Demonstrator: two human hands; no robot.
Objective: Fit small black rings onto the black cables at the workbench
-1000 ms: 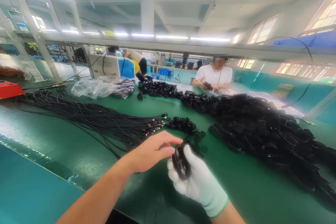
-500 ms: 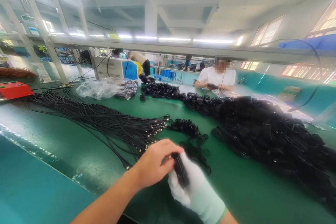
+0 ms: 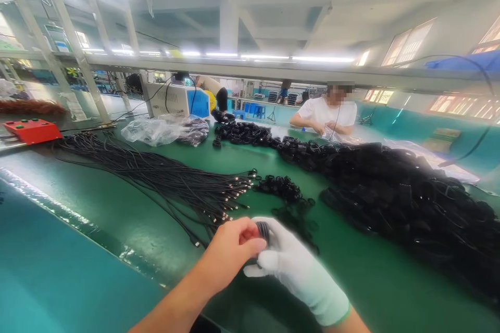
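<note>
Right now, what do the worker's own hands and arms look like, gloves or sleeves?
The left hand is bare, forearm uncovered, no sleeve in view. The right hand wears a white knit glove with a green-edged cuff; the forearm beyond it is bare. No watch or markings show.

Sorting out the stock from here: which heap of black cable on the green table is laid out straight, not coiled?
The long black cables with metal tips, fanned out left of the hands; the right-hand black pile is coiled bundles.

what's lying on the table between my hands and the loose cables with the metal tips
Only bare green table shows in the head view between your hands, left hand and gloved right hand, and the loose cables.
</note>
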